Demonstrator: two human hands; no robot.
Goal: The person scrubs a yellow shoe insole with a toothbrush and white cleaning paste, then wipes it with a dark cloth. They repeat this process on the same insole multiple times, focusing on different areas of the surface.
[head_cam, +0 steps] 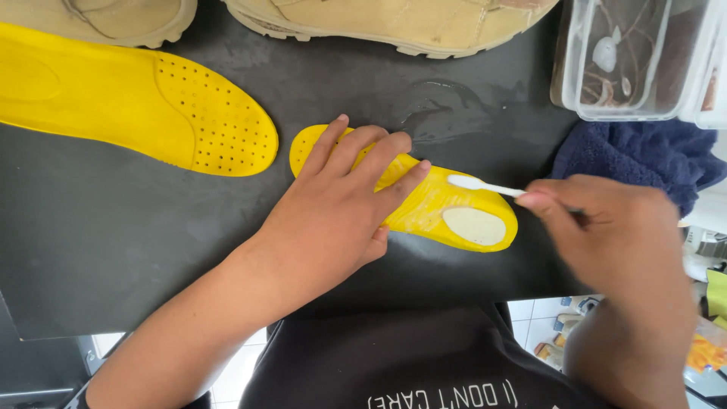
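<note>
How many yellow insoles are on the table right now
2. One yellow insole lies free at the upper left of the black table. The other insole is at the centre, pressed flat under the left hand. None seems hidden.

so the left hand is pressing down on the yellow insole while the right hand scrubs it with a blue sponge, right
Not quite. The head view shows the right hand holding a white toothbrush, not a blue sponge, with its head on the yellow insole. The rest stands: the left hand lies flat on that insole, pressing it to the black table.
</note>
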